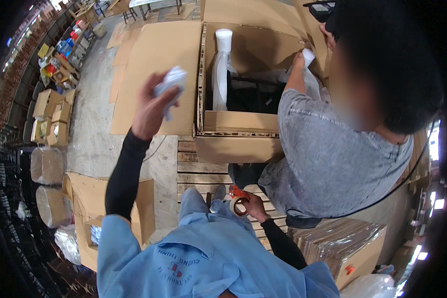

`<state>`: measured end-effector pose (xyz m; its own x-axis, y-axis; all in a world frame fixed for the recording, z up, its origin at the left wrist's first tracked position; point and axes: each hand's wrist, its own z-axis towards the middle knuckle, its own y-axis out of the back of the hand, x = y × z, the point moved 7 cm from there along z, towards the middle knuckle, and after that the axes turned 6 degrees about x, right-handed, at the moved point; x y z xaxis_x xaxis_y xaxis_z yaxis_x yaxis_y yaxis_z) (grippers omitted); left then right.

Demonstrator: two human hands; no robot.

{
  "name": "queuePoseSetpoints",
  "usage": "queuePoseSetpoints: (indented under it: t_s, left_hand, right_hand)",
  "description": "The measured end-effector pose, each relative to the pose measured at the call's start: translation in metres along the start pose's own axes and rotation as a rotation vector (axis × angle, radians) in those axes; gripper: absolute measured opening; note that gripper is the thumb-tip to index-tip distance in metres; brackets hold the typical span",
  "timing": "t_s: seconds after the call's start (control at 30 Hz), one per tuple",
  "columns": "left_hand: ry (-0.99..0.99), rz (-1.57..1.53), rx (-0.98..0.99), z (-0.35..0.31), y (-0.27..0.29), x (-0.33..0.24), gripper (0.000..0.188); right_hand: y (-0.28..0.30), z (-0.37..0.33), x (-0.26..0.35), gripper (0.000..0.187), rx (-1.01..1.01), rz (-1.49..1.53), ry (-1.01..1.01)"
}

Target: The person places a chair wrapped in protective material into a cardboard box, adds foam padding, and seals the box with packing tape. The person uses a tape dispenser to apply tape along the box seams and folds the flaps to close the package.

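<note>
Open carton (238,149): black item (246,94), white wrap (220,84) inside. Left fingers (169,96) closed round crumpled white wad (176,76); right fingers (252,201) grip red tape dispenser (238,192).

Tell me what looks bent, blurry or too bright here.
In the head view, edges bow near the rim and corners go black; the co-worker's face is blurred; bright patches glare at right; the black thing inside the open carton shows little detail.
</note>
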<state>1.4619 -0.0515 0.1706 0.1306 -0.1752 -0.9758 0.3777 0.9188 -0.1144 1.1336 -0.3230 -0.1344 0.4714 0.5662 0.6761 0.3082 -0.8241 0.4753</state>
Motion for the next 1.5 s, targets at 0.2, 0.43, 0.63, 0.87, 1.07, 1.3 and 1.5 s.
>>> queuePoseSetpoints:
  t_s: [0.2, 0.43, 0.63, 0.87, 1.07, 1.3, 1.5]
  left_hand:
    - [0.074, 0.282, 0.609, 0.122, -0.09, 0.061, 0.037]
    - [-0.019, 0.861, 0.826, 0.22, -0.177, 0.186, 0.069]
    - [0.069, 1.173, 1.029, 0.238, -0.223, 0.262, 0.064]
    - [0.353, 1.339, 1.049, 0.231, -0.249, 0.328, 0.066]
    - [-0.004, 1.37, 1.153, 0.235, -0.236, 0.258, 0.052]
    - [-0.386, 1.078, 0.946, 0.236, -0.205, 0.109, 0.046]
    - [-0.419, 0.748, 0.334, 0.299, -0.049, 0.063, 0.034]
  right_hand:
    - [0.019, -0.013, -0.026, 0.04, -0.118, 0.111, 0.007]
    - [0.019, -0.027, -0.041, 0.041, -0.265, 0.055, -0.079]
    - [0.014, -0.003, -0.037, 0.04, -0.319, 0.158, -0.145]
    - [0.001, -0.005, -0.021, 0.037, -0.363, 0.277, -0.273]
    - [-0.026, -0.021, -0.052, 0.034, -0.453, 0.398, -0.19]
    - [-0.016, -0.05, -0.014, 0.035, -0.493, 0.744, -0.221]
    - [0.025, -0.045, -0.005, 0.039, -0.529, 0.497, -0.096]
